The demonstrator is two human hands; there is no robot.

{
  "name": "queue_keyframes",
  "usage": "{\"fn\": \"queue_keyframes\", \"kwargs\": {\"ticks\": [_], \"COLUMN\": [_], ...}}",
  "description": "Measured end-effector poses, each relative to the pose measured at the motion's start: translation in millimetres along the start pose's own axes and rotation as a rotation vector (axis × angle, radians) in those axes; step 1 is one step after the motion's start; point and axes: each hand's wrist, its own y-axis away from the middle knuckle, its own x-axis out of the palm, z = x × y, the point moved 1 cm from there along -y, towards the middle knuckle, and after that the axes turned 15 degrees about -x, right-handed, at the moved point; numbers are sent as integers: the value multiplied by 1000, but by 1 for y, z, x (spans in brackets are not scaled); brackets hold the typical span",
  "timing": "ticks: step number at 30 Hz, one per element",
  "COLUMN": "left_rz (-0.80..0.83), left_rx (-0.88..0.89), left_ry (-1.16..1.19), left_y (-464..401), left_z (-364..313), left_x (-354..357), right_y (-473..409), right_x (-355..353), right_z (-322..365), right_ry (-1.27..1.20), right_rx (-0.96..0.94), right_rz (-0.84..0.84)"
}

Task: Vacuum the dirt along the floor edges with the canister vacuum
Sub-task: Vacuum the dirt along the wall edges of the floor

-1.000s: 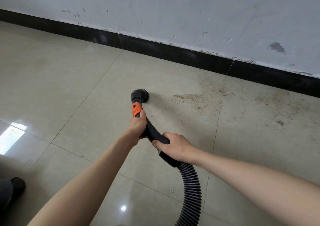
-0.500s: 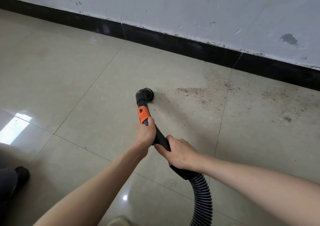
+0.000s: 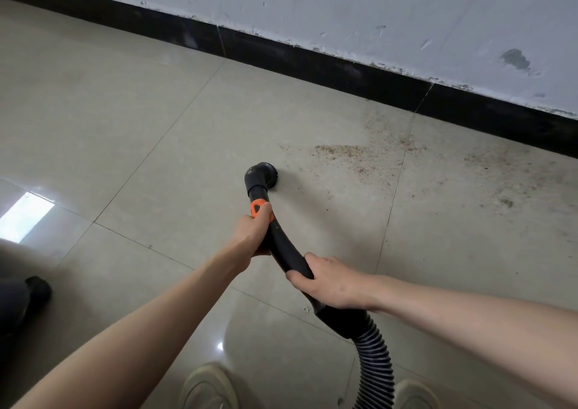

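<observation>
Your left hand point(image 3: 255, 231) grip is clenched on the black wand point(image 3: 281, 249) by its orange band; right hand point(image 3: 331, 283) grasps the wand's rear. Brush nozzle point(image 3: 264, 175) touches floor point(image 3: 140, 127), left of the dirt point(image 3: 359, 158) near the baseboard point(image 3: 344, 70)

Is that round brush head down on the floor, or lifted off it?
Down, it seems: the brush head has its bristles meeting the tiled floor, just short of the dirt. Whether suction is on, I cannot tell.

The black round brush nozzle point(image 3: 264, 174) rests on the floor tile, brown dirt point(image 3: 359, 155) scattered between it and the black baseboard point(image 3: 344, 70).
</observation>
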Motion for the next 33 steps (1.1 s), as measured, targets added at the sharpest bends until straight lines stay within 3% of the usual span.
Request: {"fn": "queue_keyframes", "kwargs": {"ticks": [6,11,14,23,33], "left_rz": [63,166,159,-77,-165], "left_rx": [-19,-9,-5,17,-82], "left_ry": [-74,-84,-63,117,215], "left_y": [4,5,4,-14,-6], "left_z": [18,16,17,-9,27], "left_x": [9,15,17,-35,-53], "right_y": [13,20,15,-48,-41], "right_x": [11,14,17,0,15], "right_z": [-8,-7,-8,27,39], "right_ry": [-235,-418,-330,-212,-102], "right_rx": [74,84,56,-53,-104], "right_rz": [3,-111,-159,-116,49]}}
